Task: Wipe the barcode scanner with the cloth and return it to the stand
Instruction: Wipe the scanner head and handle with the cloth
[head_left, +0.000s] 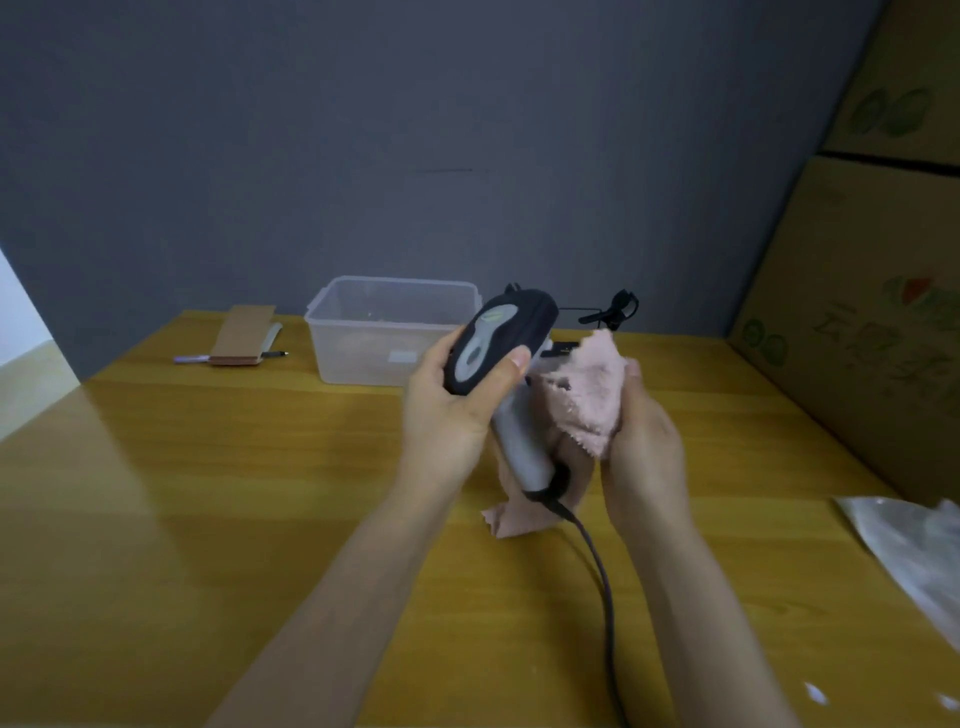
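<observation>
A left hand clamps the head of a corded barcode scanner above the wooden table, handle pointing toward five o'clock; the right hand (fingers closed on a pink cloth) presses in from three o'clock, the stand waiting at one o'clock.

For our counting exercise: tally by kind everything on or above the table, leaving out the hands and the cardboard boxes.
Barcode scanner: 1
Pink cloth: 1
Scanner stand: 1
Clear plastic tub: 1
Brown notebook: 1
Pens: 2
Plastic bag: 1
Total: 8
</observation>
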